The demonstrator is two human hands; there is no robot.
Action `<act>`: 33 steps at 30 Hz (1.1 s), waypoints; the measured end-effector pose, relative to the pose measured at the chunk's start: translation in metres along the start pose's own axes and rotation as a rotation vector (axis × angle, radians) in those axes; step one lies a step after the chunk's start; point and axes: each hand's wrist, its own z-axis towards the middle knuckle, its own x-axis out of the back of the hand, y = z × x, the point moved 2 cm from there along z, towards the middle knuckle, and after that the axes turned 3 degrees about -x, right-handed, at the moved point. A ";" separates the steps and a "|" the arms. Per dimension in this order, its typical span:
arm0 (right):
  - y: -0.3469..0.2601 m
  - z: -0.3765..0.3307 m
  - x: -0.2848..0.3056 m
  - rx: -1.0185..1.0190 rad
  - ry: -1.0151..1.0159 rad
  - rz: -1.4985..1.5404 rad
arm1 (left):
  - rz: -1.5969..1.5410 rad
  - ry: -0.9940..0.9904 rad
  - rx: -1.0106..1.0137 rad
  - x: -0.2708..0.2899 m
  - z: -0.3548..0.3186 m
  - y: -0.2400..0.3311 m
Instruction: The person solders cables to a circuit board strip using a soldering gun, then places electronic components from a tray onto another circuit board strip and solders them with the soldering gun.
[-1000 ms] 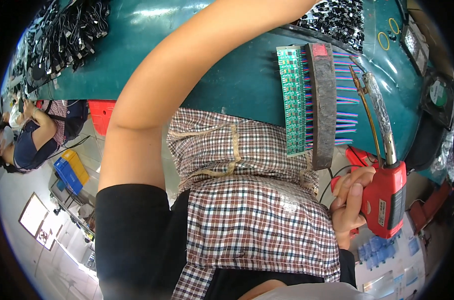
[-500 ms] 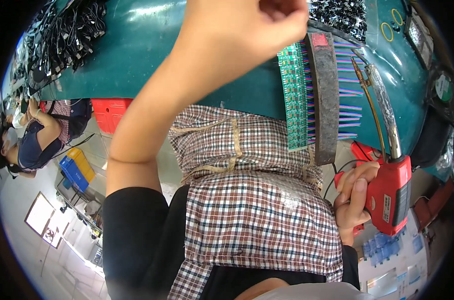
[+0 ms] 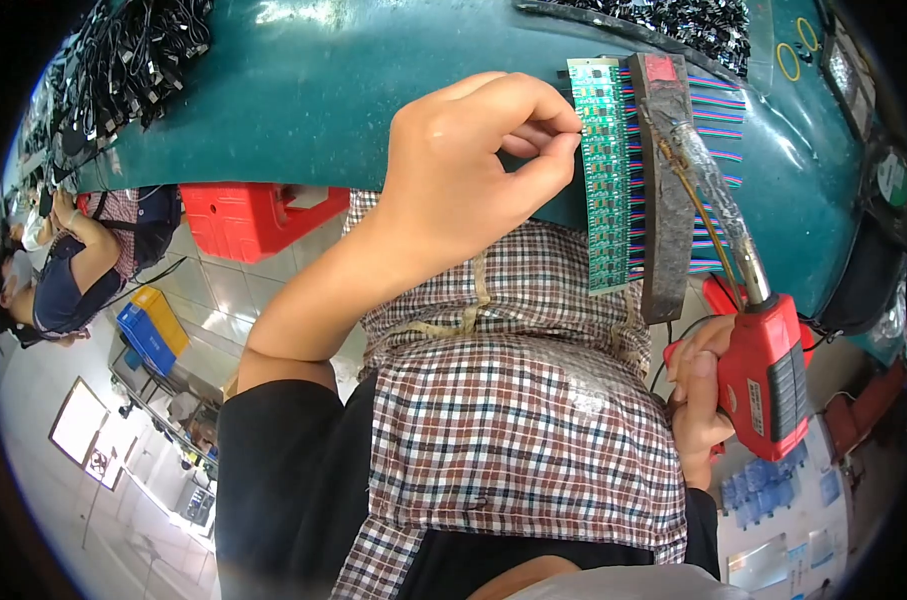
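Observation:
My left hand [image 3: 473, 160] is closed in a pinch, thumb and forefinger together at the left edge of a green circuit board panel [image 3: 605, 200]; what they hold, if anything, is too small to make out. Thin coloured wires [image 3: 715, 125] run in rows from the panel under a long dark grey bar [image 3: 665, 240] with a red patch at its far end. My right hand [image 3: 698, 390] is wrapped round the handle of a red soldering gun [image 3: 763, 385]. Its metal tube and copper-coloured tip [image 3: 665, 150] reach over the bar, close to the board's far part.
A heap of small black and metal connectors [image 3: 688, 25] lies at the far edge behind a dark strip [image 3: 603, 25]. Black cables [image 3: 153, 60] pile up far left on the green table [image 3: 293, 100]. Yellow rings [image 3: 788, 62] lie far right. A red stool [image 3: 228, 220] stands below; another person [image 3: 83, 260] sits left.
My left hand has come down nearer from the far edge to the board's left side. The soldering gun's tip has swung left over the bar. The board and bar have shifted slightly right.

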 end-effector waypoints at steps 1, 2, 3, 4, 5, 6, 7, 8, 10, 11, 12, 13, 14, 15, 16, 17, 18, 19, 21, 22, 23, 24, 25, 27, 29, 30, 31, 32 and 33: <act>0.001 0.000 0.001 0.013 -0.049 -0.029 | -0.004 0.000 0.027 0.000 0.000 0.000; 0.002 -0.001 0.004 0.012 -0.051 -0.030 | -0.005 0.001 0.030 0.000 -0.001 -0.001; 0.002 -0.001 0.005 0.028 -0.082 -0.110 | 0.014 -0.007 0.012 0.000 -0.001 -0.002; 0.001 -0.001 0.006 0.045 -0.114 -0.189 | 0.035 -0.015 -0.006 0.001 -0.002 -0.002; -0.003 -0.007 0.006 -0.041 -0.054 -0.264 | 0.033 -0.016 -0.005 0.000 -0.002 -0.003; -0.001 -0.008 0.006 -0.043 -0.054 -0.265 | 0.042 -0.017 -0.011 0.000 -0.001 -0.004; 0.002 -0.009 0.006 -0.006 -0.065 -0.297 | 0.050 -0.018 -0.017 -0.001 -0.001 -0.004; 0.003 -0.009 0.006 0.031 -0.077 -0.327 | 0.051 -0.017 -0.015 -0.001 -0.001 -0.004; 0.002 -0.008 0.007 0.014 -0.105 -0.325 | 0.059 -0.020 -0.021 0.000 -0.001 -0.004; 0.002 -0.007 0.007 -0.005 -0.131 -0.324 | 0.058 -0.019 -0.020 0.000 -0.001 -0.004; 0.002 -0.006 0.007 -0.005 -0.133 -0.325 | 0.056 -0.025 -0.018 0.000 0.000 -0.005; 0.002 -0.004 0.007 0.031 -0.143 -0.347 | 0.054 -0.032 -0.017 0.000 0.000 -0.005; 0.002 -0.003 0.006 0.066 -0.153 -0.369 | 0.054 -0.032 -0.016 0.000 0.000 -0.005; 0.002 -0.003 0.006 0.066 -0.154 -0.369 | 0.063 -0.038 -0.023 0.000 0.001 -0.005; 0.003 -0.004 0.006 0.045 -0.148 -0.338 | 0.073 -0.045 -0.029 0.000 0.001 -0.005; 0.003 -0.004 0.006 0.025 -0.142 -0.309 | 0.072 -0.044 -0.027 0.000 0.001 -0.005; 0.003 -0.005 0.006 0.024 -0.143 -0.310 | 0.066 -0.045 -0.025 0.000 0.001 -0.006; 0.003 -0.005 0.006 0.006 -0.145 -0.306 | 0.060 -0.047 -0.023 0.000 0.001 -0.006; 0.005 -0.005 0.007 -0.013 -0.148 -0.302 | 0.059 -0.047 -0.019 0.000 0.000 -0.007; 0.006 -0.005 0.007 -0.001 -0.145 -0.301 | 0.057 -0.047 -0.017 0.000 0.000 -0.007; 0.007 -0.006 0.007 0.012 -0.141 -0.301 | 0.057 -0.047 -0.016 0.000 0.000 -0.007; 0.007 -0.005 0.006 0.011 -0.142 -0.302 | 0.053 -0.048 -0.009 0.000 0.000 -0.006; 0.006 -0.005 0.005 -0.006 -0.126 -0.311 | 0.049 -0.049 -0.002 0.000 0.001 -0.006; 0.003 -0.005 0.003 -0.022 -0.111 -0.321 | 0.060 -0.046 -0.008 -0.001 0.000 -0.007; 0.001 -0.003 0.002 -0.030 -0.103 -0.318 | 0.070 -0.044 -0.014 -0.001 0.000 -0.006; 0.002 -0.003 0.002 -0.031 -0.103 -0.318 | 0.065 -0.046 -0.006 0.000 0.000 -0.006; 0.003 -0.003 0.001 -0.007 -0.100 -0.312 | 0.060 -0.048 0.001 0.000 0.000 -0.006; 0.003 -0.003 0.001 0.017 -0.096 -0.306 | 0.060 -0.049 0.002 -0.001 0.000 -0.007; 0.001 -0.003 -0.001 0.016 -0.096 -0.306 | 0.063 -0.047 0.001 -0.001 0.000 -0.007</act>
